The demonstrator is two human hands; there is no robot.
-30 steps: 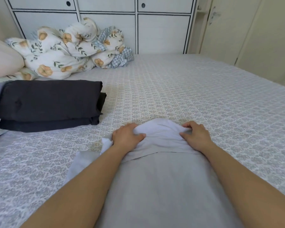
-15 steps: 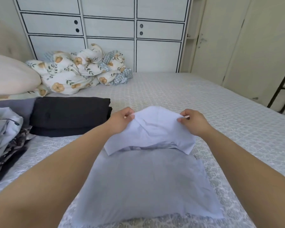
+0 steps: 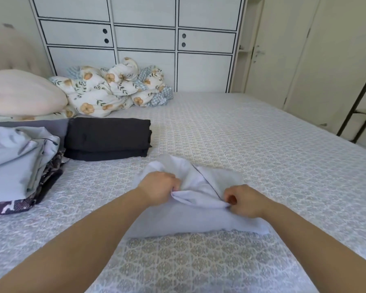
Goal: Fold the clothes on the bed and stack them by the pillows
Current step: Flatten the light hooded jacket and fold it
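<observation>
left hand (image 3: 159, 187) fingers curled, gripping folded edge of pale blue garment (image 3: 190, 216) | right hand (image 3: 244, 200) pinching same edge | garment mid-bed (image 3: 262, 144); folded black stack (image 3: 108, 137) near pillow (image 3: 23, 92) | no legible writing

bed (image 3: 251, 144) right: open | left: black stack (image 3: 107, 138), clothes pile (image 3: 17, 161)
</observation>
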